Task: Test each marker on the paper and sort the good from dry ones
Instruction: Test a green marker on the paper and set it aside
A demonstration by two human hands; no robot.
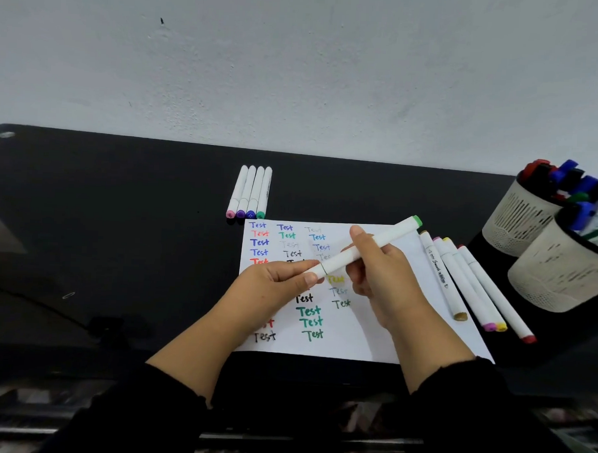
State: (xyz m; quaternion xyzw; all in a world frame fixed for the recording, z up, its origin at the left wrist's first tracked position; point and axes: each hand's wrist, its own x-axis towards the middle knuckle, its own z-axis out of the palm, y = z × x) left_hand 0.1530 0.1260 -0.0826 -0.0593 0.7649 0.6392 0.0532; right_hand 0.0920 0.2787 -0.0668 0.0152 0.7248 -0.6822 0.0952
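A white marker with a green end cap (375,243) is held slantwise over the white paper (385,333). My right hand (381,278) grips its barrel. My left hand (274,287) pinches its lower end, where a cap seam shows. The paper bears many coloured "Test" words, some faint. A row of several white markers (251,193) lies on the black desk behind the paper. Another group of several white markers (473,285) lies along the paper's right edge.
Two beige mesh pen cups stand at the right: the back one (517,222) full of capped markers, the front one (556,275) holding a few. The black desk (119,218) meets a white wall behind. A dark cable (47,304) runs at the left.
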